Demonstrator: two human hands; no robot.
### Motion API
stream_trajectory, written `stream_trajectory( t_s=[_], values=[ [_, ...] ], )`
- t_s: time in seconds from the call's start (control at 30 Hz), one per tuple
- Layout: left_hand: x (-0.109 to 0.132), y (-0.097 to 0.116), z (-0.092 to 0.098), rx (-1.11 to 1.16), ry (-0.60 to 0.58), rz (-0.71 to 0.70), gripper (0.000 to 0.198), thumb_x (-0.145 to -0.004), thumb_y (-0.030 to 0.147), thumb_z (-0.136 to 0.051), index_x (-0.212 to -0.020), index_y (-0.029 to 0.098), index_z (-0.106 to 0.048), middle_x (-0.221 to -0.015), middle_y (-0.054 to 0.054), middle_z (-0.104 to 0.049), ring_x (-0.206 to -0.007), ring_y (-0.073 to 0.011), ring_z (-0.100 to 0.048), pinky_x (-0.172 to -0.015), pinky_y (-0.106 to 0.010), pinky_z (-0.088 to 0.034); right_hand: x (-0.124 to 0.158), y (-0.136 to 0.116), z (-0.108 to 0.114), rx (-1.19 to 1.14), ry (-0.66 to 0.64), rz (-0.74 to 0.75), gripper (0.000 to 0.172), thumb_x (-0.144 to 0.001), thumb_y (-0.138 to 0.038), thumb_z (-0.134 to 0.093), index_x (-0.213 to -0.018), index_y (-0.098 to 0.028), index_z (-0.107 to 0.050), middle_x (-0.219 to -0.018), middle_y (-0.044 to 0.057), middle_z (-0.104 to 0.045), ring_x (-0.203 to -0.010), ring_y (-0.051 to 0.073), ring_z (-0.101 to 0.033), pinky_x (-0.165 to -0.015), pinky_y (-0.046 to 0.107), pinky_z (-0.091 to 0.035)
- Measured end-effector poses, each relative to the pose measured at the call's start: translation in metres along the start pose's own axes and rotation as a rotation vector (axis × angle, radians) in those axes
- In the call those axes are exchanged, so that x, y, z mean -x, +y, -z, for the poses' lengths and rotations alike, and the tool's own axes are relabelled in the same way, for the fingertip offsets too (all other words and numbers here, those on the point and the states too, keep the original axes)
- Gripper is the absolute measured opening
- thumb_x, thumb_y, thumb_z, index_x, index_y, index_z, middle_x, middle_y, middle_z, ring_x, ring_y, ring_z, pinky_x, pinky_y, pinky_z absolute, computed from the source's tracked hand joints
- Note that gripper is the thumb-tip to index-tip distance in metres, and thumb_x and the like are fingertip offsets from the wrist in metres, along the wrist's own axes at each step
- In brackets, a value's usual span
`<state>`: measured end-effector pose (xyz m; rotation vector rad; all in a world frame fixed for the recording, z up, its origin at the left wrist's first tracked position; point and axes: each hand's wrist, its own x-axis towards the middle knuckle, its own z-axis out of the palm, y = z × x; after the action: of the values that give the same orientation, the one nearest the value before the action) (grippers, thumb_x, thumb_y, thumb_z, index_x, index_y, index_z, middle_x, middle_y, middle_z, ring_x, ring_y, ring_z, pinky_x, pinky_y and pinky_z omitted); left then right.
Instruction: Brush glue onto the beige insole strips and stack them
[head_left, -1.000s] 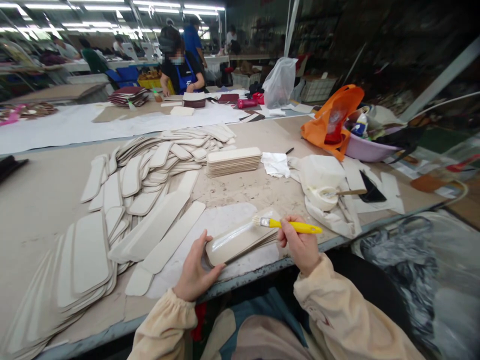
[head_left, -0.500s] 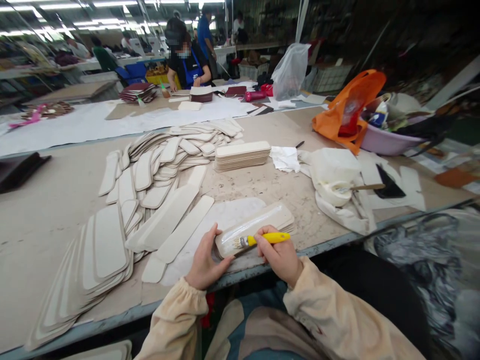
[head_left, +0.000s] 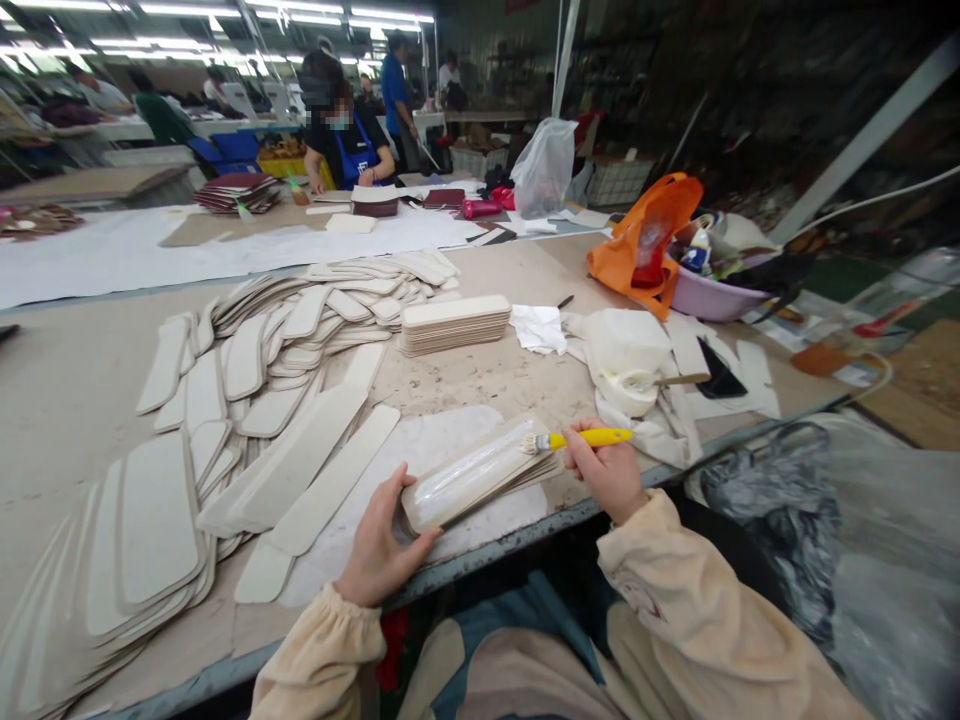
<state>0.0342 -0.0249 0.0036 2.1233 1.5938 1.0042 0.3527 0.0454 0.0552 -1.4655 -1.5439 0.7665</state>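
My right hand (head_left: 606,472) grips the yellow handle of a paintbrush (head_left: 596,438). The brush's pale bristles rest near the right end of a long, cream panel with rounded corners (head_left: 466,474). A wet, glossy streak runs along the panel's top, which lies on a small stack of similar pieces. At the stack's left end, my left hand (head_left: 384,548) holds it between the thumb at the near edge and the fingers at the far side. Beneath lies a white sheet (head_left: 450,425). A tub of creamy white paste (head_left: 631,390) with a stick in it stands to the right.
Fanned cream panels (head_left: 157,520) cover the table's left side. A neat panel stack (head_left: 456,325) sits behind my hands, beside a crumpled white tissue (head_left: 538,328). An orange bag (head_left: 645,245) and lilac basin (head_left: 720,293) stand at right. Across the table, a person (head_left: 346,150) works.
The brush has moved right along the panel, from near my left hand to the far end, and the glossy streak is plainer. My left hand stays at the stack's end. The view has shifted right.
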Motion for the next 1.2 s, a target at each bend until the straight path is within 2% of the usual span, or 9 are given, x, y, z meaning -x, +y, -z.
stream_trajectory(
  t_s=[0.27,0.4,0.57,0.63,0.73,0.83,1.0,1.13,1.2],
  values=[
    [0.0,0.0,0.0,-0.005,0.006,-0.014,0.082,-0.076,0.035,-0.068,-0.144,0.022,-0.025,-0.123,-0.012,-0.054,-0.114,-0.0282,-0.055,-0.099,-0.048,-0.046,0.001,0.005,0.001,0.227,0.123,0.114,0.029,-0.091,-0.049,-0.047,-0.088,-0.021,-0.057,-0.062,0.001,-0.062,-0.058,0.019,-0.061,-0.058,0.031,-0.046],
    [0.0,0.001,0.001,0.003,0.007,-0.015,0.081,-0.076,0.035,-0.067,-0.144,0.022,-0.025,-0.122,-0.011,-0.054,-0.113,-0.0277,-0.055,-0.099,-0.047,-0.046,0.007,-0.01,-0.007,0.023,0.136,0.067,0.03,-0.09,-0.051,-0.049,-0.089,-0.022,-0.055,-0.057,0.0,-0.059,-0.051,0.017,-0.056,-0.052,0.029,-0.044],
    [0.0,-0.001,0.0,-0.001,-0.004,-0.016,0.082,-0.077,0.034,-0.067,-0.145,0.022,-0.022,-0.123,-0.012,-0.052,-0.115,-0.0278,-0.053,-0.1,-0.048,-0.044,0.018,-0.027,-0.043,-0.365,-0.074,-0.026,0.029,-0.091,-0.05,-0.049,-0.088,-0.021,-0.051,-0.055,-0.004,-0.055,-0.045,0.012,-0.05,-0.046,0.024,-0.041],
    [0.0,-0.001,0.0,0.002,-0.01,-0.009,0.083,-0.077,0.035,-0.067,-0.145,0.022,-0.022,-0.124,-0.012,-0.052,-0.116,-0.0279,-0.053,-0.101,-0.048,-0.044,0.023,-0.029,-0.059,-0.393,-0.158,-0.044,0.027,-0.091,-0.049,-0.049,-0.088,-0.022,-0.051,-0.056,-0.004,-0.055,-0.045,0.012,-0.05,-0.046,0.024,-0.041],
    [0.001,-0.001,0.001,0.006,-0.021,-0.001,0.082,-0.078,0.035,-0.066,-0.145,0.022,-0.021,-0.124,-0.012,-0.051,-0.116,-0.0278,-0.053,-0.101,-0.049,-0.043,0.025,-0.024,-0.068,-0.322,-0.171,-0.027,0.025,-0.091,-0.047,-0.048,-0.088,-0.022,-0.051,-0.056,-0.004,-0.056,-0.046,0.013,-0.052,-0.048,0.024,-0.043],
    [0.001,0.0,0.001,0.01,-0.018,-0.003,0.081,-0.077,0.035,-0.066,-0.145,0.022,-0.023,-0.124,-0.012,-0.052,-0.116,-0.0279,-0.053,-0.101,-0.049,-0.043,0.016,-0.014,-0.057,-0.2,-0.078,0.01,0.025,-0.092,-0.045,-0.047,-0.089,-0.021,-0.053,-0.056,-0.003,-0.056,-0.049,0.014,-0.054,-0.051,0.026,-0.044],
    [0.0,-0.001,0.0,0.025,-0.008,-0.004,0.081,-0.077,0.034,-0.067,-0.144,0.022,-0.024,-0.123,-0.012,-0.052,-0.116,-0.0279,-0.053,-0.101,-0.048,-0.044,-0.007,0.005,-0.02,-0.012,0.076,0.038,0.026,-0.092,-0.045,-0.048,-0.091,-0.02,-0.053,-0.057,-0.001,-0.059,-0.05,0.016,-0.056,-0.055,0.028,-0.046],
    [0.001,-0.002,0.0,0.033,-0.02,-0.007,0.081,-0.077,0.032,-0.067,-0.144,0.021,-0.024,-0.124,-0.012,-0.051,-0.116,-0.027,-0.051,-0.101,-0.047,-0.043,-0.007,0.01,-0.011,-0.076,0.169,0.027,0.028,-0.09,-0.048,-0.05,-0.09,-0.02,-0.053,-0.056,-0.002,-0.058,-0.045,0.014,-0.053,-0.047,0.027,-0.044],
    [0.001,-0.001,0.0,0.033,-0.027,-0.008,0.08,-0.077,0.031,-0.067,-0.144,0.021,-0.024,-0.124,-0.012,-0.05,-0.116,-0.0268,-0.05,-0.101,-0.047,-0.042,0.0,0.008,-0.015,-0.166,0.137,0.015,0.028,-0.09,-0.049,-0.05,-0.091,-0.021,-0.052,-0.057,-0.002,-0.057,-0.044,0.013,-0.051,-0.045,0.026,-0.043]
  ],
)
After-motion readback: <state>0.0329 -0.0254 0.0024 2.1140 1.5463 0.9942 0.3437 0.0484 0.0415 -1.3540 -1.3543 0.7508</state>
